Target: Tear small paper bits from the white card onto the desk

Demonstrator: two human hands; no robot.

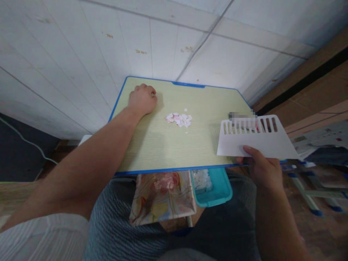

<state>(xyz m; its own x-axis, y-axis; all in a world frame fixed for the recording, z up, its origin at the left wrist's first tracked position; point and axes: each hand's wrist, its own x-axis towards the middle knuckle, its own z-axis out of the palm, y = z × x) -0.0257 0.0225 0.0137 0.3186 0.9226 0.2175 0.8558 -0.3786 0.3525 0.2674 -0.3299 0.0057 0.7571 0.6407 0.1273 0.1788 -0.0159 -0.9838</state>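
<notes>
My left hand (143,99) rests on the far left part of a pale green tabletop (163,150) with a blue rim. Its fingers are curled inward, and the inside of the hand is hidden. On the right, my right hand (265,168) grips a white sheet (254,144) by its lower edge, thumb on top. The sheet has a row of long slots along its far side and is held over the table's right edge. Between my hands lies a small heap of pale pink and white scraps (179,119), touched by neither hand.
Below the table's near edge are a patterned fabric-like tray (163,212) with pinkish bits and a turquoise box (217,192) with white pieces. A white panelled wall (130,47) stands behind the table. A blurred item (243,119) lies partly behind the sheet.
</notes>
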